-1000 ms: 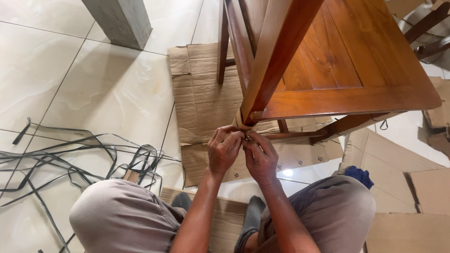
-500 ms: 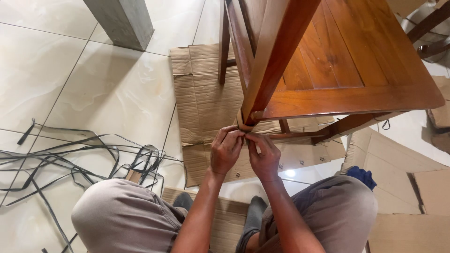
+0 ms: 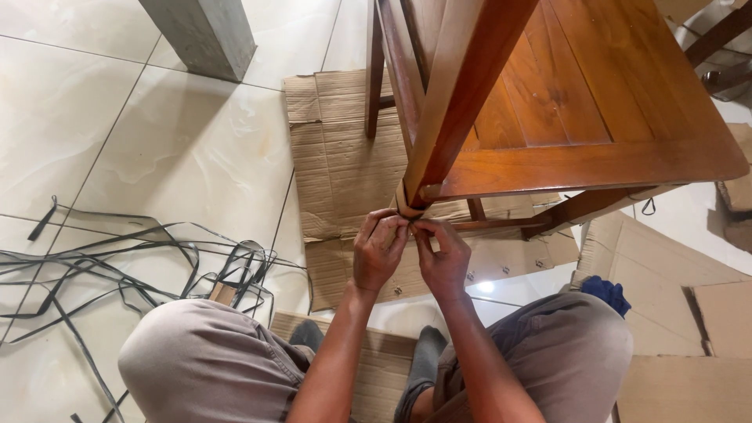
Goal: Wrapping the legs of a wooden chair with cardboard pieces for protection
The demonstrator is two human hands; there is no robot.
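Note:
A brown wooden chair [image 3: 564, 102] stands on the floor in front of me, seen from above. A pale band of wrapping [image 3: 404, 208] circles its near leg just below the seat. My left hand [image 3: 377, 249] and my right hand [image 3: 443, 257] meet at that band, fingertips pinched together on it. What lies between the fingertips is too small to make out. My knees in grey trousers frame the bottom of the view.
Flattened cardboard [image 3: 337, 164] lies under the chair on pale floor tiles. More cardboard sheets [image 3: 666, 290] are at the right. A tangle of black plastic straps [image 3: 133, 266] covers the floor at the left. A grey pillar [image 3: 205, 35] rises at top left. A blue cloth [image 3: 605, 291] rests by my right knee.
Both hands have risen slightly toward the band on the chair leg, and the right fingers have spread a little. The chair has not moved.

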